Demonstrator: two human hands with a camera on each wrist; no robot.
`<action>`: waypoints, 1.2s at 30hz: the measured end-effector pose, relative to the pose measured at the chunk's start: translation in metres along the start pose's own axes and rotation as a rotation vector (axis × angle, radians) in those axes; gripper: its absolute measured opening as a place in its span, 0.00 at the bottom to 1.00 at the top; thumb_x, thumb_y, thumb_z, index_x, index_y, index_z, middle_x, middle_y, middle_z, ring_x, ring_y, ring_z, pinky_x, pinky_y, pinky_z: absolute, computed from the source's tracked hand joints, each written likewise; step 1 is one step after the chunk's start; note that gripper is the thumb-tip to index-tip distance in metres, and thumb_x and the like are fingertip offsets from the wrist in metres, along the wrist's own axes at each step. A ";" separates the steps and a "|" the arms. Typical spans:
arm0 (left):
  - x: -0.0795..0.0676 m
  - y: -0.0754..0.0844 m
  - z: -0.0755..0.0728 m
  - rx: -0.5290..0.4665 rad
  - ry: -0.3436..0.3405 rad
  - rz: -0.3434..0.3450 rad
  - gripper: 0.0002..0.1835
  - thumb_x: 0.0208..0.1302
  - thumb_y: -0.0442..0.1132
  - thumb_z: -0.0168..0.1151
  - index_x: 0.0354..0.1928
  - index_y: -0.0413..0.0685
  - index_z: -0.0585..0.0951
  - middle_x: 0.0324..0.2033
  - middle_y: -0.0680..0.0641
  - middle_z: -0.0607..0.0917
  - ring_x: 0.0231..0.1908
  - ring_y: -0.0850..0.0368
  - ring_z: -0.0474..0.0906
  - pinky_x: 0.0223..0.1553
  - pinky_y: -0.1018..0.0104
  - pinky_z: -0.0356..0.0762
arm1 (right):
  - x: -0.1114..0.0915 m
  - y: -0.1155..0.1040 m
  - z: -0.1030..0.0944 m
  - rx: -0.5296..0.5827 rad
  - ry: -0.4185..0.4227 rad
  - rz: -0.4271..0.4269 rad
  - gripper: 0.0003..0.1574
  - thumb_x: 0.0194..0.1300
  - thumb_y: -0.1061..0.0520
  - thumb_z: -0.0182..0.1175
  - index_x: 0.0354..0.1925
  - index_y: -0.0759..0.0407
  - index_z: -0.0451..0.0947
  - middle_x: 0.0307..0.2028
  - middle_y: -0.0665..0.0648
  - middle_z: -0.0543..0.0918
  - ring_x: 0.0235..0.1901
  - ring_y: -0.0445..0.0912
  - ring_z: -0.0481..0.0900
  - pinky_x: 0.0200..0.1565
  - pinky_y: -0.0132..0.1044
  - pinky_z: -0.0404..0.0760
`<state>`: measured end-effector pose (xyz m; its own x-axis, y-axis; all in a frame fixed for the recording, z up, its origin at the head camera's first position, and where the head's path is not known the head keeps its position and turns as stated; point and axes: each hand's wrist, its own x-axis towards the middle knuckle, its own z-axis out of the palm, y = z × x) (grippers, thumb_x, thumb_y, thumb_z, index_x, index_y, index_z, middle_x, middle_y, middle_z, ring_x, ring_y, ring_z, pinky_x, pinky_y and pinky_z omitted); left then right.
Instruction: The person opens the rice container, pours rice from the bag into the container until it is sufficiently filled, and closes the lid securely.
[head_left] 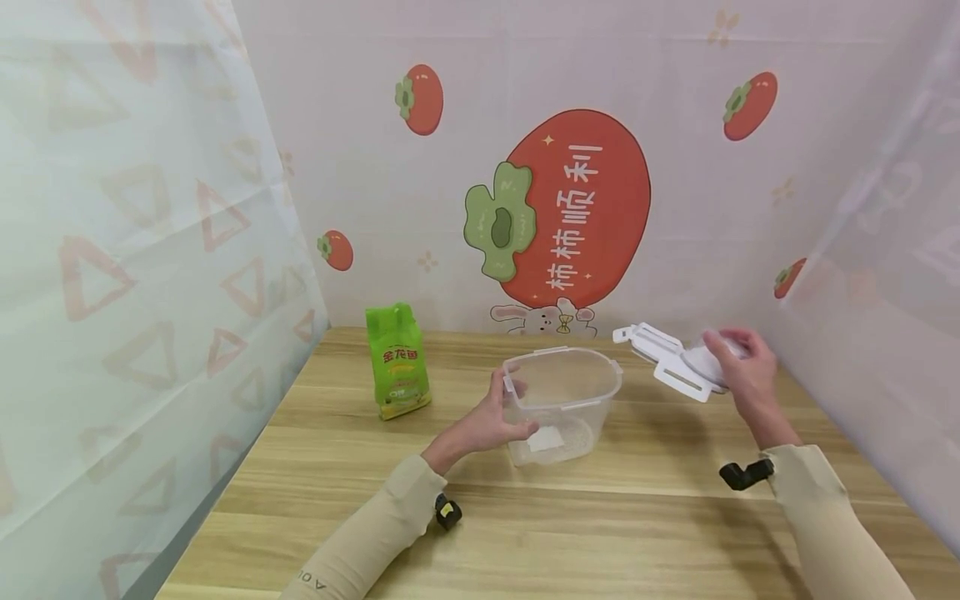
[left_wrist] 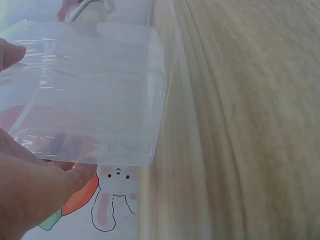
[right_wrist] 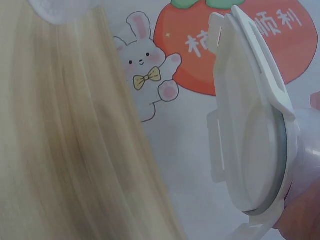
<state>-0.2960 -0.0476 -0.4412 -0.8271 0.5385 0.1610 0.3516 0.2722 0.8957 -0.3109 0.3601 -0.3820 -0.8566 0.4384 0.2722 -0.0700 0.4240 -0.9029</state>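
Note:
My left hand [head_left: 495, 412] grips a clear plastic container [head_left: 562, 387] at its left side, the thumb in front and the fingers around the back. The container is open at the top, and a small white patch [head_left: 546, 438] shows low on its front. Off to the right, my right hand [head_left: 746, 375] holds a white lid [head_left: 675, 358] in the air by a rounded, see-through cap on its upper face. The lid is tilted, with side clips spread outward, and its underside [right_wrist: 245, 130] faces the right wrist camera. Most of that hand is hidden behind it there.
A green bag [head_left: 399, 362] with a yellow bottom stands upright on the wooden table [head_left: 337, 508], left of the container. Behind the table hangs a white backdrop [head_left: 675, 50] printed with red persimmons and a rabbit. Pale curtains [head_left: 150, 275] flank both sides.

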 end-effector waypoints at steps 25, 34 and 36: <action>0.002 -0.001 0.000 0.022 -0.002 0.008 0.50 0.58 0.43 0.69 0.70 0.58 0.43 0.64 0.43 0.66 0.65 0.46 0.66 0.62 0.47 0.71 | 0.018 0.048 -0.011 -0.093 0.053 0.166 0.24 0.62 0.37 0.62 0.47 0.49 0.69 0.49 0.51 0.70 0.44 0.41 0.65 0.44 0.28 0.63; 0.003 -0.002 -0.001 0.038 -0.003 0.009 0.49 0.58 0.43 0.70 0.69 0.58 0.43 0.64 0.43 0.66 0.64 0.47 0.67 0.61 0.50 0.73 | 0.020 0.061 -0.012 -0.143 0.038 0.128 0.41 0.65 0.39 0.59 0.60 0.70 0.64 0.65 0.68 0.66 0.64 0.60 0.61 0.67 0.52 0.60; 0.003 -0.002 -0.001 0.042 -0.005 0.007 0.50 0.57 0.44 0.70 0.69 0.59 0.43 0.64 0.44 0.66 0.64 0.47 0.68 0.60 0.51 0.73 | 0.020 0.064 -0.013 -0.167 0.032 0.112 0.43 0.66 0.39 0.59 0.62 0.71 0.63 0.67 0.71 0.64 0.66 0.62 0.59 0.67 0.56 0.58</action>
<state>-0.2993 -0.0475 -0.4425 -0.8222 0.5448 0.1650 0.3756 0.3014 0.8764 -0.3257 0.4064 -0.4301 -0.8375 0.5138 0.1858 0.1131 0.4957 -0.8611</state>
